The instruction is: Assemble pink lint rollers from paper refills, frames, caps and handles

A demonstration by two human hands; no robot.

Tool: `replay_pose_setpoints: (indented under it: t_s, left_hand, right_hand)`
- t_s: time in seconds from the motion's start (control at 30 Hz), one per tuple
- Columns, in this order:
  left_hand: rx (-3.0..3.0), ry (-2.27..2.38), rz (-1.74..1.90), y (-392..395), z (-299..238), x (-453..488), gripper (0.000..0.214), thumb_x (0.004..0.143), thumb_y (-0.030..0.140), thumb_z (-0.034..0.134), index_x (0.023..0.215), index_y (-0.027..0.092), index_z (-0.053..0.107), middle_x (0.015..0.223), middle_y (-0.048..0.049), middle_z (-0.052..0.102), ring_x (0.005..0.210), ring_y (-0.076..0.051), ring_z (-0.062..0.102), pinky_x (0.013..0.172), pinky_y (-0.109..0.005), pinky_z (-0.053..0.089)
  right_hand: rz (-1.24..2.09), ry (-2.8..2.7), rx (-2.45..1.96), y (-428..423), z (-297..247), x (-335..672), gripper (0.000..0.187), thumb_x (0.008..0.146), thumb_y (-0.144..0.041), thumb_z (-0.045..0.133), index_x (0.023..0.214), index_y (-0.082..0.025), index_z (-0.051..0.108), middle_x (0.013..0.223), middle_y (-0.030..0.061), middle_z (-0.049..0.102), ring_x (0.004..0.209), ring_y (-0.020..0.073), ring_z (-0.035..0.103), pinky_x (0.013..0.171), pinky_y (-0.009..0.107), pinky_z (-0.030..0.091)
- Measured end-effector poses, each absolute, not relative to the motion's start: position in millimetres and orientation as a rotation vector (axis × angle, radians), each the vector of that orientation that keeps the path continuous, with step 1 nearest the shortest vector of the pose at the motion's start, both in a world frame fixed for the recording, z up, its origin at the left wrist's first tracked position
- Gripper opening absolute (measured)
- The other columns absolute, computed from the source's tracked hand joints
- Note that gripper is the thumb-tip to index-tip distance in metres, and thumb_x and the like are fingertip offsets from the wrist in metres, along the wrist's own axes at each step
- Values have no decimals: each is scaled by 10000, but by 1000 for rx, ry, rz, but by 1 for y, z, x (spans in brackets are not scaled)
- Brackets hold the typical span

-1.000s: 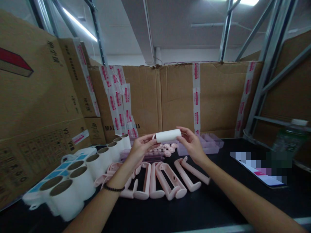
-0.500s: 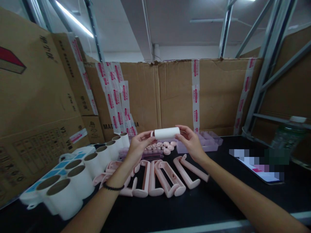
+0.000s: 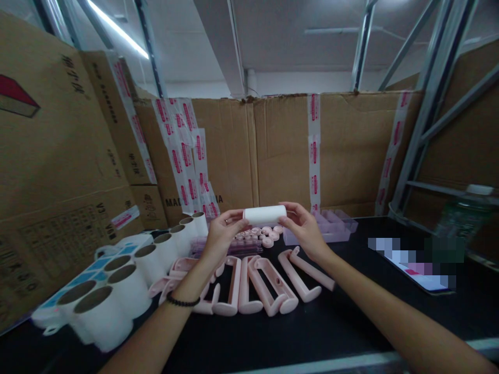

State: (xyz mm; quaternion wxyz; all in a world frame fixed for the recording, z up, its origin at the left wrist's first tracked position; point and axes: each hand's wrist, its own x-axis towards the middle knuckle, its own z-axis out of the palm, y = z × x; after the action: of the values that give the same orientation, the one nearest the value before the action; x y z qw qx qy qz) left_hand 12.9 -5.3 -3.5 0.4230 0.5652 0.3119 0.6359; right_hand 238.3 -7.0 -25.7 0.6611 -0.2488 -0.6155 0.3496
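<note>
Smooth white cylinder (image 3: 265, 214), lengthwise in the pinch grip of left hand (image 3: 225, 226) and right hand (image 3: 303, 226)

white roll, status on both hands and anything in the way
Left hand, right hand: gripping opposite ends. White roll: held up sideways between them. Pink holders: below, not in the way.

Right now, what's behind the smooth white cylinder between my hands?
Beyond the smooth white cylinder, a brown cardboard panel shows above it and small round pink pieces show below; whatever the cylinder itself covers cannot be seen.
</note>
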Motion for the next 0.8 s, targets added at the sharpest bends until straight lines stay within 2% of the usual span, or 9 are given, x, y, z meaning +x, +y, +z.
replay_pose_setpoints:
  t_s: [0.13,0.27,0.53,0.63,0.8]
  left_hand:
    - [1432,815,1636,-6,-4,14,378,630,328,899,892,117,727,903,-69,761,804,-204,722,808,-383,623]
    - [1464,859,1700,-7,-3,14,297,656,350,880,786,139,717,821,-26,739,752,-183,708,790,-343,614]
    - [1584,889,1662,-9,-5,11,252,650,290,879,777,152,711,798,-19,728,777,-186,711,759,-279,575]
    - [1611,867,1637,-10,-5,11,316,657,267,880,906,156,721,867,-35,748,851,-194,717,833,-291,568]
    - [1602,754,1585,-17,1,20,644,751,303,824,1345,210,593,969,-41,740,915,-202,702,889,-338,577]
  right_hand:
    - [798,-1386,-561,-7,-30,236,401,801,-391,775,1144,-232,641,1171,68,707,1090,219,675,960,378,557]
    - [791,-1381,-568,-7,-36,231,387,752,-374,816,1062,-230,634,1145,65,706,1057,224,683,934,379,563]
    - [792,-1357,-597,-10,-33,227,386,697,-382,862,945,-214,618,1120,74,711,1015,238,687,923,397,562]
    - [883,-1337,-605,-10,-32,228,365,715,-422,851,901,-222,609,1021,46,713,953,234,695,869,405,594]
    - [1021,-1367,-629,-11,-42,216,387,740,-508,814,817,-218,570,822,24,692,769,242,726,739,437,629]
